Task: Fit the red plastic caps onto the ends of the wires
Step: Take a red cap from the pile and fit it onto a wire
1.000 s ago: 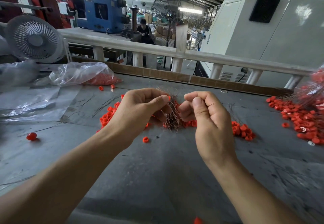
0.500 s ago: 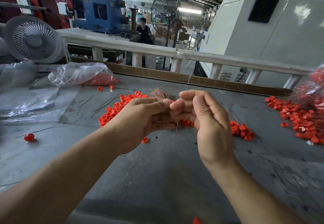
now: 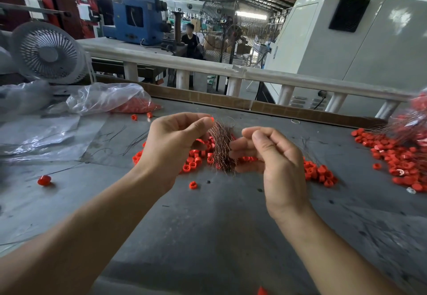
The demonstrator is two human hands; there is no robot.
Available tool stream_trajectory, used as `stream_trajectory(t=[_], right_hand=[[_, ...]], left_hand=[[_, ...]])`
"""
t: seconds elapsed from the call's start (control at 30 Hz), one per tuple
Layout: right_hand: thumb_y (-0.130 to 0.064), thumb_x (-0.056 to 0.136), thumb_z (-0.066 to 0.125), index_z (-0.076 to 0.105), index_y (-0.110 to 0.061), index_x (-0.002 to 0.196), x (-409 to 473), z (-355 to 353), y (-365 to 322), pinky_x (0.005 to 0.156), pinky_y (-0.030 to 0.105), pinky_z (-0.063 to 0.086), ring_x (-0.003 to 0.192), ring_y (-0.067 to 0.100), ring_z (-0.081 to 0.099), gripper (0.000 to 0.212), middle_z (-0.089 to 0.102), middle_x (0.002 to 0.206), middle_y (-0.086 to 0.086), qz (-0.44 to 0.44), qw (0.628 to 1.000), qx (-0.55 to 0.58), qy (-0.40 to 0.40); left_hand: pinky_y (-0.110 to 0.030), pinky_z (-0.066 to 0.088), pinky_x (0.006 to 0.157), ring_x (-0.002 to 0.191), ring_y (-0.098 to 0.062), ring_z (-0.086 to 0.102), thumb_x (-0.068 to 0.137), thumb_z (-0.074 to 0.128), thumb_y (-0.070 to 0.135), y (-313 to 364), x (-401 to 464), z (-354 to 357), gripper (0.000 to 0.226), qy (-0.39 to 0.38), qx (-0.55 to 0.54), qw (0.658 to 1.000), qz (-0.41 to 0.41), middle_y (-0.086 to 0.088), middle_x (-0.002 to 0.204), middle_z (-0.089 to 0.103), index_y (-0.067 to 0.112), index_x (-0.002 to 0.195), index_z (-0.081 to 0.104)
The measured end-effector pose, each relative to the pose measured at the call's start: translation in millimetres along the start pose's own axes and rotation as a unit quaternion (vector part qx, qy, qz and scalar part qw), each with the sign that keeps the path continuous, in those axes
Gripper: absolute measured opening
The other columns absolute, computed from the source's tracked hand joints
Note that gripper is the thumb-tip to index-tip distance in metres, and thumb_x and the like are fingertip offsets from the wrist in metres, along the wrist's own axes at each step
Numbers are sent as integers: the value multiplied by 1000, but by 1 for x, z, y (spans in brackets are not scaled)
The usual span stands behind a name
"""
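Seemingly, hands (image 3: 175, 142) pinch wiry copper strands (image 3: 223, 147).

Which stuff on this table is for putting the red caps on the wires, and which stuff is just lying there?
For the job:
- bundle of copper wires, held by the left hand
- right hand pinching a wire
- loose red caps on the grey table

Just lying about:
- clear plastic sheet
- white fan
- white railing

Two bare forearms enter from the lower corners of the frame, with no sleeves, gloves, watch or rings visible. The left hand (image 3: 175, 142) and right hand (image 3: 275, 156) show short, plain, unpainted fingernails.
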State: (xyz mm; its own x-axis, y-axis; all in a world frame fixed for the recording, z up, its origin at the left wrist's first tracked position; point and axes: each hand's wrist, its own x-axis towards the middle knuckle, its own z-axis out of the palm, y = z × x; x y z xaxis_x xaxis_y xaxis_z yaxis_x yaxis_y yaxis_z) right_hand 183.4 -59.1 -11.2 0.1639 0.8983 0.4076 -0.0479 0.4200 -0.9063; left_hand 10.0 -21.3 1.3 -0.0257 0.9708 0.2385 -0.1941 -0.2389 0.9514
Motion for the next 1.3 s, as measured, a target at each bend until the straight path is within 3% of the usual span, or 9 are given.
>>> stream_trajectory(t=[0.13, 0.23, 0.33, 0.47, 0.57, 0.77, 0.9, 1.1, 1.3], right_hand=[[-19, 104, 56, 72, -19, 89, 6, -8, 2, 74, 25, 53, 83, 12, 71, 22, 76, 85, -2, -32, 985, -120, 121], [-22, 99, 62, 73, -21, 82, 8, -12, 2, 70, 17, 49, 73, 1, 65, 21, 73, 78, -8, -26, 975, -181, 126], [-25, 96, 65, 72, -22, 83, 8, -13, 3, 72, 24, 50, 73, 1, 63, 15, 71, 74, -12, -27, 951, -288, 113], [-18, 96, 65, 74, -28, 97, 5, -7, -2, 79, 16, 50, 89, -1, 67, 13, 74, 93, -18, -33, 975, -215, 36], [-18, 89, 58, 74, -28, 104, 3, 0, -2, 80, 26, 52, 97, 5, 69, 24, 76, 101, -13, -17, 986, -164, -18], [-8, 96, 62, 75, -27, 104, 3, -1, -3, 89, 29, 55, 100, 7, 71, 23, 77, 99, -10, -21, 988, -151, -24], [-6, 97, 66, 75, -24, 103, 4, -3, -5, 83, 18, 55, 95, 5, 72, 21, 78, 95, -8, -17, 988, -154, -26], [-3, 97, 66, 72, -17, 106, 4, -5, -9, 50, 23, 51, 76, 16, 76, 18, 79, 87, 2, 36, 995, -91, -34], [-12, 95, 71, 74, -22, 99, 2, -6, -7, 60, 26, 57, 67, 13, 72, 10, 77, 79, 1, 0, 991, -129, -16]], left_hand=[[-24, 59, 67, 70, -14, 68, 89, 76, 17, 0, -2, 0, 4, -11, 51, 998, 38, -8, 82, 76, 16, 91, 80], [-36, 63, 78, 74, -15, 73, 90, 76, 19, -2, -5, 2, 7, -24, 102, 993, 58, -4, 85, 78, 23, 95, 79], [-48, 63, 83, 81, -24, 75, 91, 75, 18, -2, -9, 4, 11, -44, 140, 986, 78, -3, 86, 78, 28, 96, 77], [-32, 61, 79, 83, -17, 73, 91, 76, 16, -2, -16, 11, 15, -110, 174, 973, 104, 2, 87, 78, 29, 97, 78], [-23, 56, 83, 90, -8, 73, 91, 75, 14, -3, -18, 14, 15, -146, 209, 958, 133, 7, 94, 78, 19, 105, 78], [-12, 48, 73, 81, 0, 69, 90, 76, 9, -2, -17, 13, 18, -143, 205, 956, 151, 8, 91, 77, 15, 107, 78], [-6, 45, 62, 64, 7, 62, 91, 75, 8, -3, -18, 12, 17, -152, 195, 956, 160, 15, 82, 74, 12, 107, 78], [-13, 53, 73, 84, -4, 73, 91, 74, 8, -1, -18, 12, 18, -155, 196, 954, 164, 7, 92, 78, 14, 107, 77], [-17, 55, 75, 89, -6, 72, 93, 71, 9, -5, -17, 8, 23, -152, 197, 951, 182, 11, 96, 76, 21, 112, 76]])
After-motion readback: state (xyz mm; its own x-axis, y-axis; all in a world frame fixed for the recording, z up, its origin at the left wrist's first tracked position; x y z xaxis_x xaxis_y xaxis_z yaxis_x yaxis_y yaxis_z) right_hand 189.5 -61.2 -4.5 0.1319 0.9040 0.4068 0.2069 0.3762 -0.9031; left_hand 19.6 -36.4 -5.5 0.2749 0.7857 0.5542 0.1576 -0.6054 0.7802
